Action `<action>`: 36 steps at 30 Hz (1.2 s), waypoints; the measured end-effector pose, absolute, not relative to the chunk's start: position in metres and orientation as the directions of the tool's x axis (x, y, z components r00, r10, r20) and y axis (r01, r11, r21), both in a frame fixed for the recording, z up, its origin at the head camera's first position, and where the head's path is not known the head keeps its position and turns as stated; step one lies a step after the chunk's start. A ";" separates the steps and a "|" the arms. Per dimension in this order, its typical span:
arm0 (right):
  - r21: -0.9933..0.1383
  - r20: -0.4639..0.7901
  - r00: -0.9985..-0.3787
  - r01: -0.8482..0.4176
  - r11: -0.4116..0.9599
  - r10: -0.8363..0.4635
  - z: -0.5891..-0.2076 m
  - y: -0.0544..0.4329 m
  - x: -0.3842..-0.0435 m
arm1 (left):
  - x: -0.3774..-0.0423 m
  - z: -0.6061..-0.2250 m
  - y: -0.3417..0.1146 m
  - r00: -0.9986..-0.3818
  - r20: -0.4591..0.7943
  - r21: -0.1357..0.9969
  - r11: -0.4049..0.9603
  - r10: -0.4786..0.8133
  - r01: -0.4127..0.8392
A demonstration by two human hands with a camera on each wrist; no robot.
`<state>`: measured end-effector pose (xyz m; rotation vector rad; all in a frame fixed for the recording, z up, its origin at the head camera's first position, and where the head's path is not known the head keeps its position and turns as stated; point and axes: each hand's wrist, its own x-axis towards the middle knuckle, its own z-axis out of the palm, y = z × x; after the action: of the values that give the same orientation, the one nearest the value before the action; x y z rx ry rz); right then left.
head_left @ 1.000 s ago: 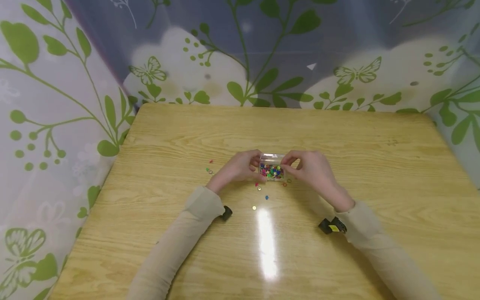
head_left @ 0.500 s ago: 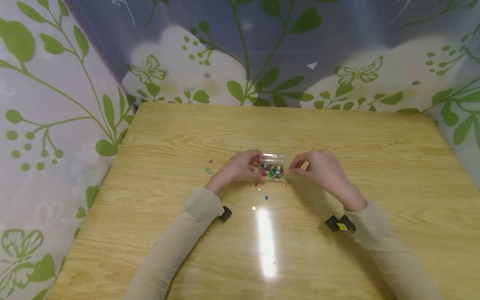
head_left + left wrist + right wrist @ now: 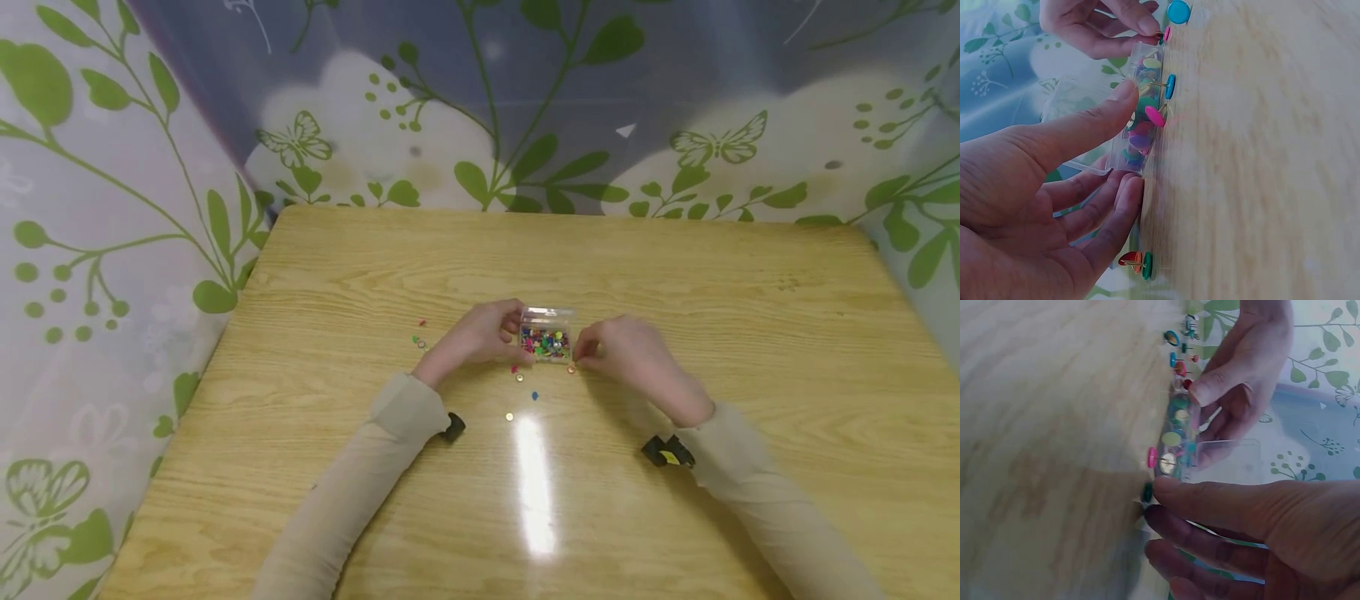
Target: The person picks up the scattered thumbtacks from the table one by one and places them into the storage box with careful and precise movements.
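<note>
A small clear plastic box (image 3: 548,313), its hinged lid raised at the back, stands on the table full of multicoloured thumbtacks (image 3: 546,342). My left hand (image 3: 478,335) grips its left end, thumb (image 3: 1088,130) along the front wall and fingers around the side. Just off the box's right front corner, my right hand (image 3: 632,360) pinches a dark green thumbtack (image 3: 1147,492) between thumb and forefinger, low at the table surface. A pink thumbtack (image 3: 1152,457) lies beside those fingertips, in front of the box.
Loose thumbtacks lie on the wooden table (image 3: 712,275): a blue one (image 3: 535,396) and a gold one (image 3: 509,417) in front of the box, a green one (image 3: 1147,266) and others left of the left hand. A leaf-patterned covering (image 3: 420,108) rises behind the table.
My right hand drew back from over the box to the right, then came down to the table by its front corner, at the green thumbtack. The left hand keeps its hold on the box.
</note>
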<state>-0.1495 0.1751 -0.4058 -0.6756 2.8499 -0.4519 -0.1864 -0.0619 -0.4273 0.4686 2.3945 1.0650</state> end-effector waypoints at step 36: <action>-0.401 0.120 -0.874 -0.476 0.783 -0.470 -0.385 0.145 -0.152 | -0.187 -0.429 -0.063 -0.828 -0.274 0.777 0.620 0.489 0.109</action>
<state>-0.1525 0.1445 -0.3848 -0.7905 2.9787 -0.6752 -0.1874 -0.0628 -0.4290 0.4718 2.3796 1.0967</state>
